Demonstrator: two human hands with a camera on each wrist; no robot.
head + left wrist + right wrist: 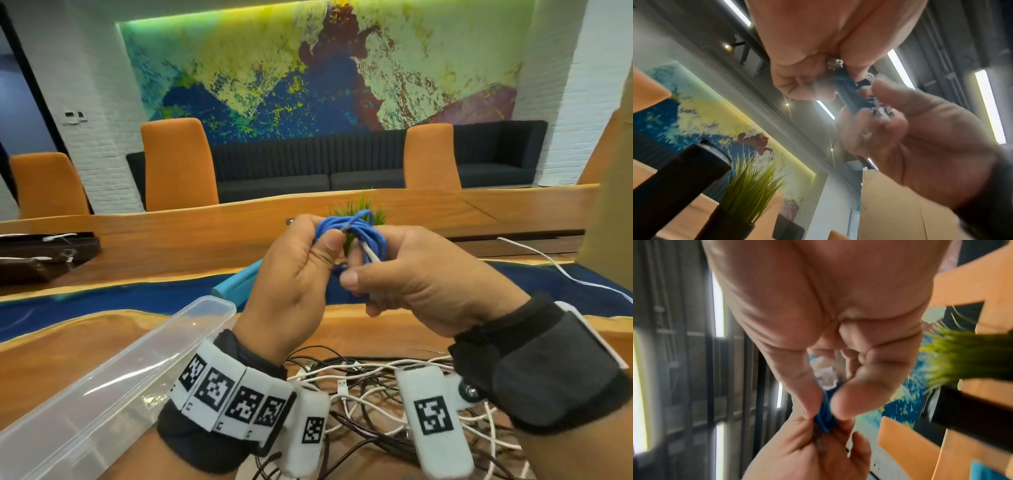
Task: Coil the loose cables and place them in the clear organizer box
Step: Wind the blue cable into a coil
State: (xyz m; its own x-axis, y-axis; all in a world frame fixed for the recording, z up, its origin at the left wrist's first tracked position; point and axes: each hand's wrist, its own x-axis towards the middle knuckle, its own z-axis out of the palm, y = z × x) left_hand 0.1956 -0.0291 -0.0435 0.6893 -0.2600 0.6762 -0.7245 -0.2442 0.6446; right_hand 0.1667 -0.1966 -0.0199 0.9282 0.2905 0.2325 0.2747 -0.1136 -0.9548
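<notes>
A coiled blue cable [358, 231] is held up over the table between both hands. My left hand [325, 236] grips its left side, thumb pressed on the strands near a grey plug. My right hand [366, 263] holds the right side, with a white connector end sticking out by the thumb. The left wrist view shows the left hand [830, 78] curled round the blue cable [849, 94]. The right wrist view shows right thumb and finger [826, 402] pinching the blue cable [825, 418] below a clear plug [827, 378]. The clear organizer box [102, 377] lies open at lower left.
A tangle of black and white loose cables [370, 383] lies on the wooden table under my wrists. A light blue lid [236, 281] sits behind the box. A white cable [565, 270] trails at the right. A potted grass plant [363, 210] stands behind the hands.
</notes>
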